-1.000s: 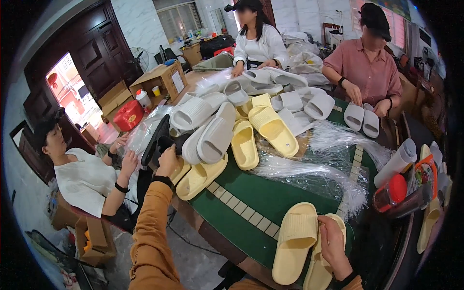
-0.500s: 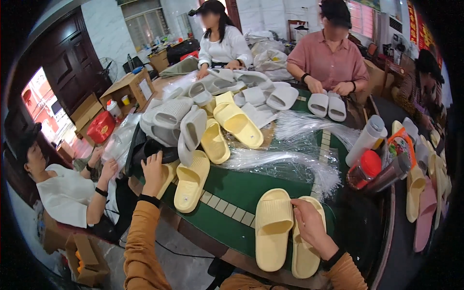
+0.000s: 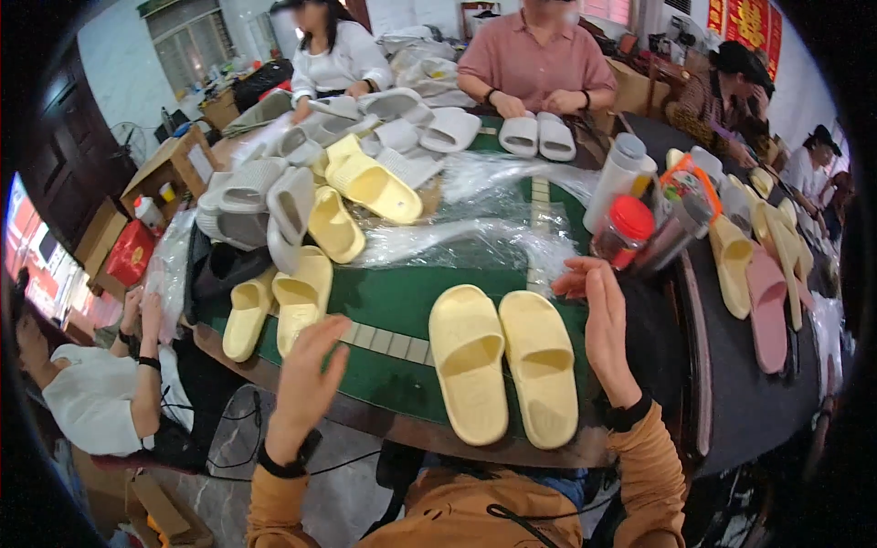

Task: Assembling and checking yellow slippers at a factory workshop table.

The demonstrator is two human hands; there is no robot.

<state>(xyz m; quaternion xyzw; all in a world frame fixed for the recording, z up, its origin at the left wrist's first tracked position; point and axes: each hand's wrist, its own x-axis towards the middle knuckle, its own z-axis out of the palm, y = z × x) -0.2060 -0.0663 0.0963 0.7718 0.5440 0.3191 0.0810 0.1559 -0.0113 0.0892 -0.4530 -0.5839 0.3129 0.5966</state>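
Observation:
Two pale yellow slippers, a left-lying slipper [image 3: 480,402] and a right-lying slipper [image 3: 546,402], lie side by side on the green table in front of me. My right hand [image 3: 605,324] hovers just right of them, fingers stretched out, holding nothing. Over the table's near edge on the left is my left hand [image 3: 309,379], open, with thumb apart and nothing in it. Just beyond it rest two more yellow slippers [image 3: 247,320], one partly hidden behind my left fingers. A dark item [image 3: 228,269] sits behind those.
Grey slippers [image 3: 248,187] and more yellow slippers [image 3: 384,190] are heaped at the far left. Clear plastic strips [image 3: 457,239] spread across the middle. A red-lidded jar [image 3: 623,228] and bottles stand at the right, near a pink slipper [image 3: 767,306]. Co-workers sit around.
My right hand has let go of the right slipper, which now lies straighter beside its mate. My left hand has drawn back from the dark item. The whole view has shifted rightward.

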